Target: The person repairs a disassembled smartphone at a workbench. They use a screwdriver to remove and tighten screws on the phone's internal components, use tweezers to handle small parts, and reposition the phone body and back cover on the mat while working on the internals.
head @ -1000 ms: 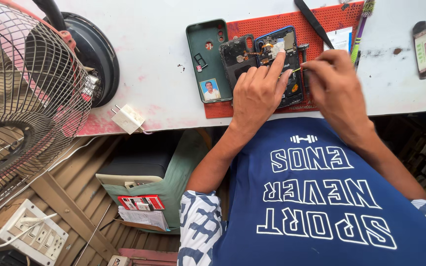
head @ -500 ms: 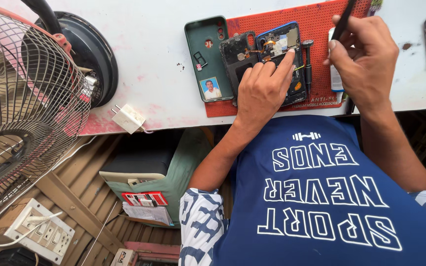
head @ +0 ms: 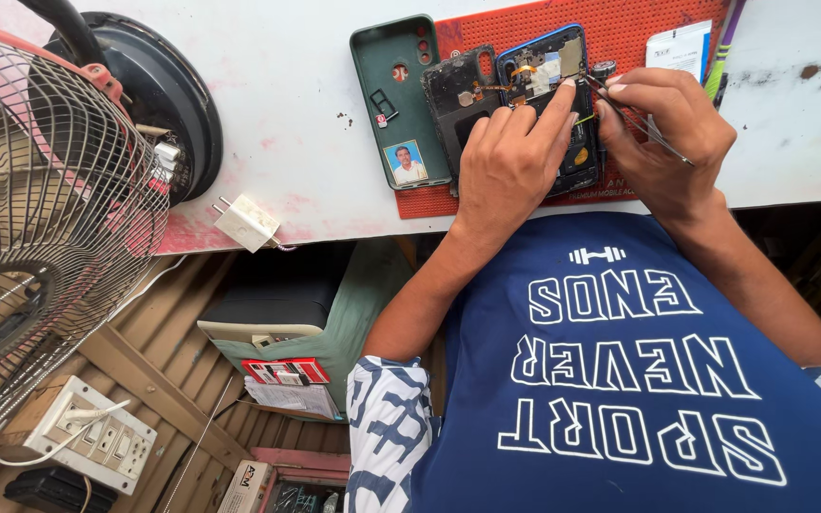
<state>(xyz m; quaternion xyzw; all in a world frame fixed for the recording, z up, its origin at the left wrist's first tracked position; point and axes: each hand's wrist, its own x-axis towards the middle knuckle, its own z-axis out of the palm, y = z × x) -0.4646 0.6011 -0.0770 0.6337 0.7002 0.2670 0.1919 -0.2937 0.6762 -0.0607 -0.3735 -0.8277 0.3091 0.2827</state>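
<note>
An opened phone with a blue frame lies on a red perforated mat on the white table, its circuit boards exposed. My left hand rests on it, index finger pressing near the phone's upper right part. My right hand holds thin metal tweezers with the tips at the phone's right edge. A dark back cover lies just left of the phone. Beside that sits a green phone case with a small photo in it.
A wire-caged fan and its round dark base fill the left side. A white plug adapter lies at the table's front edge. A paper packet and pens lie right of the mat. A switch board sits below.
My right hand left the phone, reached to the far right of the mat for the tweezers, and has come back to the phone holding them. My left hand stayed on the phone.
</note>
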